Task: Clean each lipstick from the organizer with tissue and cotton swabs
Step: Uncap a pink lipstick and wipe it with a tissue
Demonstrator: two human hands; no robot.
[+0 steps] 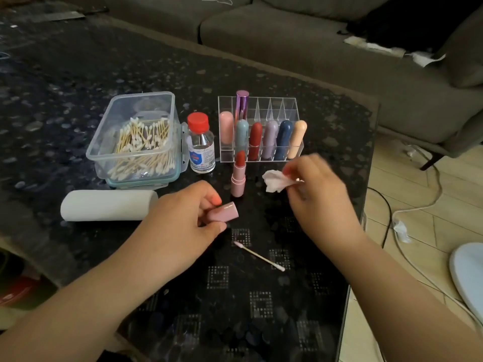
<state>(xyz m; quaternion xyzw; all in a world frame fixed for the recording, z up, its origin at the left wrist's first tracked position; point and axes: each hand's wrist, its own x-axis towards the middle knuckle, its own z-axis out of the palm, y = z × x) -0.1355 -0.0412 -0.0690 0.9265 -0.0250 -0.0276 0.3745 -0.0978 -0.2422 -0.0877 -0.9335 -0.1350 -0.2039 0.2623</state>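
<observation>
A clear organizer (287, 105) holds several capped lipsticks in different colours. In front of it an uncapped pink lipstick (238, 176) stands upright on the dark table, its red stick raised. My left hand (180, 220) grips its pink cap (225, 211), just left of and nearer than the lipstick. My right hand (316, 189) pinches a crumpled white tissue (274, 181) to the right of the lipstick, apart from it. A used cotton swab (258, 256) lies on the table between my forearms.
A clear box of cotton swabs (136, 142) stands at the left, a red-capped bottle of clear liquid (200, 145) beside it. A tissue roll (107, 205) lies nearer. The table edge (366, 205) runs along the right; cables and a grey sofa (313, 43) lie beyond.
</observation>
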